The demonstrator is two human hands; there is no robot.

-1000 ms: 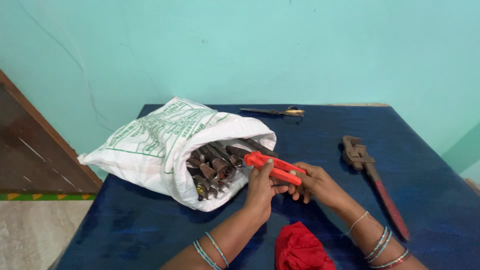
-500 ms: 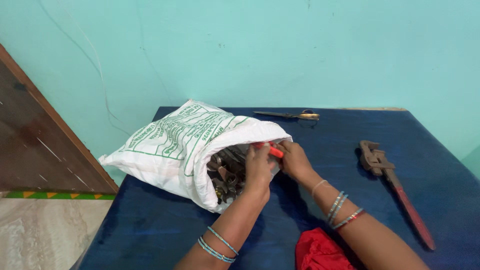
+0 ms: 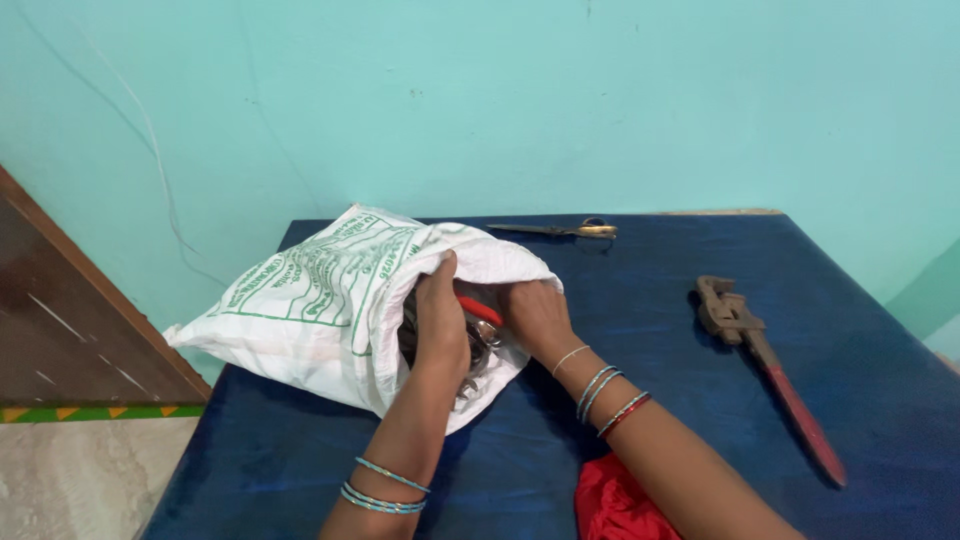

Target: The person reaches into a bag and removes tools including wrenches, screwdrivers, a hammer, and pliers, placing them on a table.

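A second ago the red-handled pliers (image 3: pixel 478 309) were out in the open, held between both hands just in front of the sack's mouth. Now they have gone in: only a short stretch of red handle shows between the two hands, inside the opening of the white woven plastic sack with green print (image 3: pixel 320 290), which lies on its side on the dark blue table top (image 3: pixel 650 300). From where I stand, the tool looks all but stowed among the dull grey metal tools (image 3: pixel 482 340) already packed in there, so the putting-away seems nearly finished rather than just begun.

The left hand (image 3: pixel 440 320) has moved up to the upper lip of the sack, its fingers curled over the edge and hooked into the opening, palm across the mouth. The right hand (image 3: pixel 532 312) is pushed in at the right side of the mouth, fingers buried under the folded rim. Whether either hand is closed on the pliers I cannot tell; the fingertips are hidden by fabric and by each other, though both lie right against the red handle.

Away from the hands, a rusty pipe wrench with a red handle (image 3: pixel 765 365) lies well to the right, a pair of scissors with yellowish grips (image 3: pixel 560 230) at the far edge, and a crumpled red cloth (image 3: pixel 615 505) near the front.
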